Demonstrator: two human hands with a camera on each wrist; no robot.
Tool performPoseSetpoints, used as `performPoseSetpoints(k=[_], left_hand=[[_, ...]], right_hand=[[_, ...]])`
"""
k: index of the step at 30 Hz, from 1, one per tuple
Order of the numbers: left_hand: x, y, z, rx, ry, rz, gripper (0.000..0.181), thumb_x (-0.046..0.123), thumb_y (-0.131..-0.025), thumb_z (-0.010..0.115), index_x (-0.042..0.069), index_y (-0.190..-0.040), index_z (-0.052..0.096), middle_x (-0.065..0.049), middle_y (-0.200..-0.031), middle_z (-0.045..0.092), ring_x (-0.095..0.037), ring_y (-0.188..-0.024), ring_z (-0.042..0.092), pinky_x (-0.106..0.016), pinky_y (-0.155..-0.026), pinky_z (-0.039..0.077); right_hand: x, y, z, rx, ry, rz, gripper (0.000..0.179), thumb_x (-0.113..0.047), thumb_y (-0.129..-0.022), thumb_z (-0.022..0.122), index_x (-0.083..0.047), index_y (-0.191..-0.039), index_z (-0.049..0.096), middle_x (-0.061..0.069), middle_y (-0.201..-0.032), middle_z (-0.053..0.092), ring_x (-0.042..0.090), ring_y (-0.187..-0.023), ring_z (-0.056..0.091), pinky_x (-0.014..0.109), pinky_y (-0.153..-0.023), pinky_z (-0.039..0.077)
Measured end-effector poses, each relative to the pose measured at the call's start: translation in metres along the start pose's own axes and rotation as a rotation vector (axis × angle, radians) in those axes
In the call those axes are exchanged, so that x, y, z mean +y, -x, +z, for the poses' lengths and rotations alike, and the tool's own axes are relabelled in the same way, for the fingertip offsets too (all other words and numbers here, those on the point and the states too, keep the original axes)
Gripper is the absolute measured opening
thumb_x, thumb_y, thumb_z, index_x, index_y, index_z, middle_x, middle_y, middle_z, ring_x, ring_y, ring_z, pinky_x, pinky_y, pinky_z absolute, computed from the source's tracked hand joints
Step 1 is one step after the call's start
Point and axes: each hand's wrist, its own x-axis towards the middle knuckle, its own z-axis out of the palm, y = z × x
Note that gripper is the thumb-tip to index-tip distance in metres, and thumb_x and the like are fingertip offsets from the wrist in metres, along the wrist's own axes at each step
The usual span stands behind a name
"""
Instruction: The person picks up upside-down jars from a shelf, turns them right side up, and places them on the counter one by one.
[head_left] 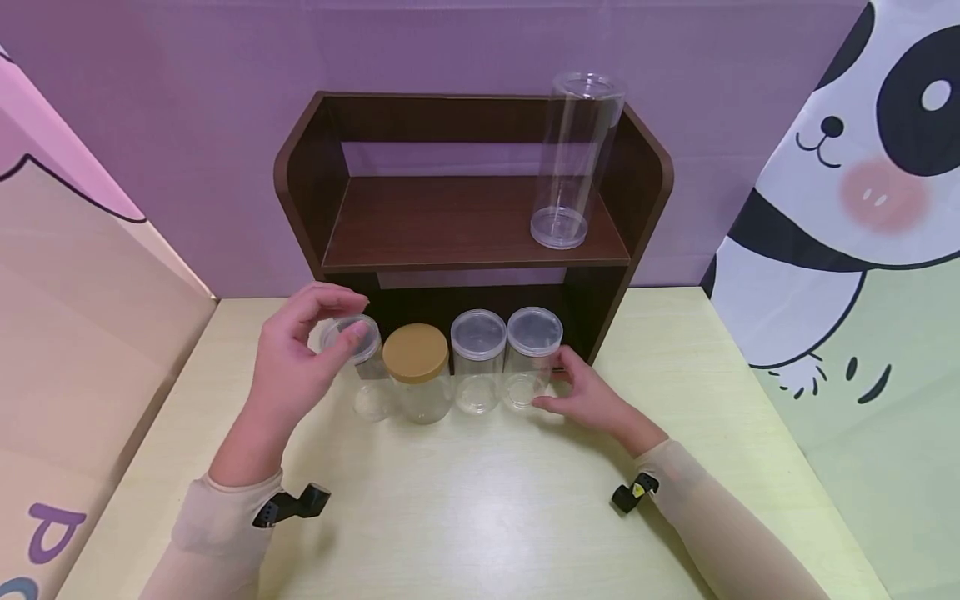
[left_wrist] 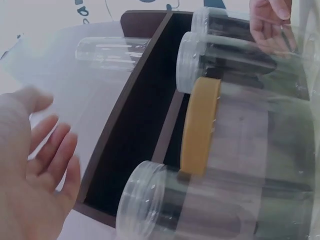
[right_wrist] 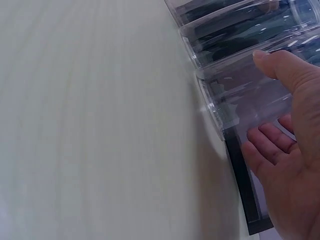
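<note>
Several clear jars stand in a row before the brown shelf's lower part. At the left end, a clear-lidded jar (head_left: 371,367) is partly behind my left hand (head_left: 303,354), which is raised with fingers loosely bent and apart from it in the left wrist view (left_wrist: 42,160). Beside it stands a jar with a mustard-yellow lid (head_left: 416,354). To the right are a third clear-lidded jar (head_left: 478,335) and the rightmost jar (head_left: 534,333). My right hand (head_left: 585,396) lies alongside that rightmost jar, thumb in front and fingers behind; whether it touches is unclear.
A dark brown two-tier shelf (head_left: 450,221) stands against the purple backdrop. On its upper board, toward the right, rises a tall clear cylinder (head_left: 573,158). The pale wooden table (head_left: 465,508) extends in front of the jars. Printed panels flank both sides.
</note>
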Motion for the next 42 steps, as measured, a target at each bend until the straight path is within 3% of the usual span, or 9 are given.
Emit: performPoseSetpoints(k=[6, 10, 15, 22, 34, 42], left_hand=[[-0.004, -0.017, -0.011, 0.285, -0.004, -0.036, 0.022, -0.008, -0.096, 0.076, -0.014, -0.116, 0.070, -0.002, -0.108, 0.073, -0.019, -0.101, 0.071, -0.026, -0.095, 0.056], [-0.013, -0.028, -0.018, 0.379, -0.033, -0.063, 0.028, -0.002, -0.096, 0.079, -0.011, -0.120, 0.067, 0.002, -0.109, 0.070, -0.019, -0.104, 0.069, -0.026, -0.096, 0.055], [-0.023, -0.040, -0.022, 0.409, -0.077, -0.112, 0.034, 0.001, -0.094, 0.082, 0.001, -0.125, 0.068, 0.005, -0.116, 0.065, -0.019, -0.113, 0.065, -0.027, -0.099, 0.053], [-0.033, -0.051, -0.021, 0.434, -0.079, -0.126, 0.040, 0.000, -0.093, 0.083, 0.002, -0.131, 0.072, 0.006, -0.120, 0.065, -0.018, -0.111, 0.067, -0.024, -0.095, 0.059], [-0.033, -0.052, -0.016, 0.496, -0.154, -0.159, 0.035, 0.005, -0.094, 0.087, 0.010, -0.129, 0.082, 0.003, -0.117, 0.077, -0.008, -0.106, 0.076, -0.018, -0.088, 0.061], [-0.031, -0.050, -0.015, 0.497, -0.163, -0.162, 0.036, 0.008, -0.095, 0.087, 0.013, -0.130, 0.082, 0.002, -0.120, 0.077, -0.009, -0.107, 0.076, -0.018, -0.088, 0.061]], right_hand=[[-0.003, 0.004, -0.004, 0.023, -0.012, -0.032, 0.069, 0.002, -0.088, 0.091, 0.007, -0.143, 0.050, 0.021, -0.138, 0.062, 0.039, -0.132, 0.060, 0.058, -0.119, 0.050], [-0.004, 0.006, -0.006, 0.021, -0.029, -0.047, 0.069, 0.005, -0.088, 0.090, 0.007, -0.144, 0.049, 0.022, -0.139, 0.061, 0.041, -0.132, 0.060, 0.058, -0.119, 0.050], [-0.007, 0.008, -0.008, 0.019, -0.034, -0.067, 0.070, 0.006, -0.087, 0.090, 0.008, -0.145, 0.049, 0.023, -0.138, 0.061, 0.044, -0.131, 0.060, 0.058, -0.118, 0.050], [-0.012, 0.010, -0.010, 0.017, -0.024, -0.048, 0.070, 0.005, -0.088, 0.090, 0.007, -0.145, 0.049, 0.022, -0.138, 0.060, 0.043, -0.131, 0.061, 0.058, -0.118, 0.050], [-0.016, 0.013, -0.016, 0.037, -0.006, -0.111, 0.071, 0.006, -0.087, 0.090, 0.003, -0.146, 0.051, 0.019, -0.139, 0.062, 0.038, -0.132, 0.061, 0.057, -0.115, 0.053], [-0.030, 0.018, -0.029, 0.101, 0.029, -0.163, 0.065, 0.006, -0.090, 0.088, 0.004, -0.145, 0.053, 0.024, -0.140, 0.062, 0.040, -0.133, 0.060, 0.036, -0.112, 0.055]])
